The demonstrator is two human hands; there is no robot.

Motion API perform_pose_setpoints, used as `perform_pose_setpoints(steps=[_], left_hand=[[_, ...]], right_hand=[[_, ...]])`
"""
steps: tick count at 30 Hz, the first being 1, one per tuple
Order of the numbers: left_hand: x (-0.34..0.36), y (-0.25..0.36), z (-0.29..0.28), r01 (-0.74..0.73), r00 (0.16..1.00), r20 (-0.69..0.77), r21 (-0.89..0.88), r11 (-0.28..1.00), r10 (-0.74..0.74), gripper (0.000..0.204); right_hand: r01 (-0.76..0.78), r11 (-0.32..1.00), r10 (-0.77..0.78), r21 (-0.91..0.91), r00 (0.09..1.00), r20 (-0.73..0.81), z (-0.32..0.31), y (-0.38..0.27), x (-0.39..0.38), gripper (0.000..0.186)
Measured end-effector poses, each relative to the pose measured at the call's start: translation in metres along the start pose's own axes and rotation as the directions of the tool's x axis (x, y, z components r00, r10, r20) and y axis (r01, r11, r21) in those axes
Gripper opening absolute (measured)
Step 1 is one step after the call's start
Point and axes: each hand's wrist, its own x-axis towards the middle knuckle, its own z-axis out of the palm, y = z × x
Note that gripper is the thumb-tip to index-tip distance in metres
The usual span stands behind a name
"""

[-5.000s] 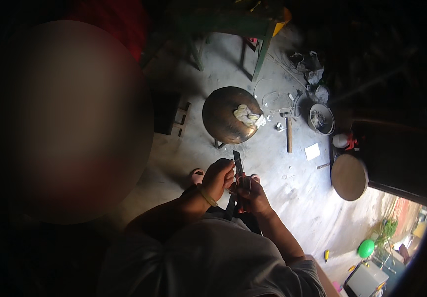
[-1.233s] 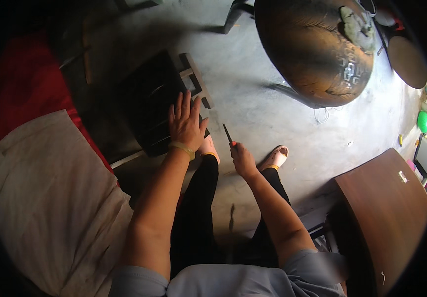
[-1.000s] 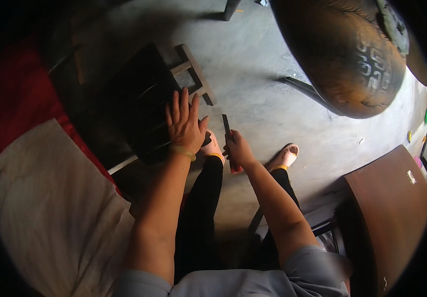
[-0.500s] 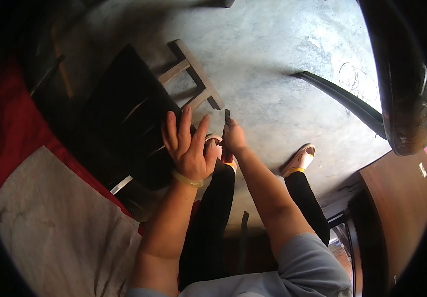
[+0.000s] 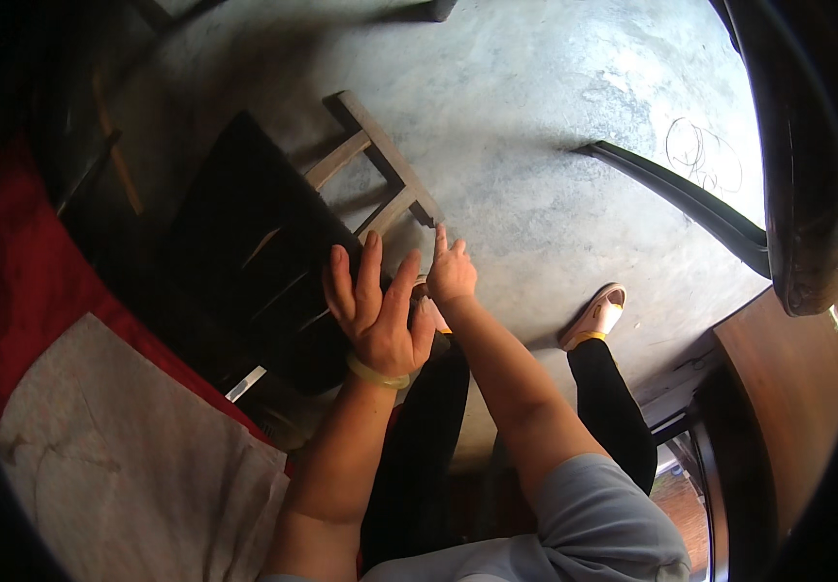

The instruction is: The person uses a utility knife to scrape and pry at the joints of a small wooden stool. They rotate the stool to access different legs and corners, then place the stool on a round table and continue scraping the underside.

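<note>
I'd set the bare, wide-spread left hand (image 5: 380, 325) flat for steadiness, below the H-shaped grey-brown wooden frame (image 5: 385, 150), fingers clear of the bare right hand (image 5: 453, 276). That one points its index finger at the frame's near end; whether its curled fingers grip anything, I can't tell. The flat, angular black panel (image 5: 254, 233) lies just left of the frame, very dark, with a few thin, slanting pale streaks.

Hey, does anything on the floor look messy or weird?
Yes: a thin cord or wire lies in loose, messy loops on the floor toward the right, beside the slanting black leg, instead of neatly coiled.
</note>
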Motion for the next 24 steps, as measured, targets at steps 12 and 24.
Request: perform_pose_setpoints(steps=[12,24], left_hand=[[-0.001,0.000,-0.001,-0.003,1.000,0.024,0.021,1.000,0.003,0.044],[0.000,0.002,0.000,-0.007,1.000,0.011,0.008,1.000,0.007,0.043]], right_hand=[[-0.053,0.992,0.049,0.114,0.998,0.041,0.012,-0.019,0.013,0.080],[-0.104,0.975,0.083,0.195,0.990,0.113,0.020,-0.020,0.015,0.080]])
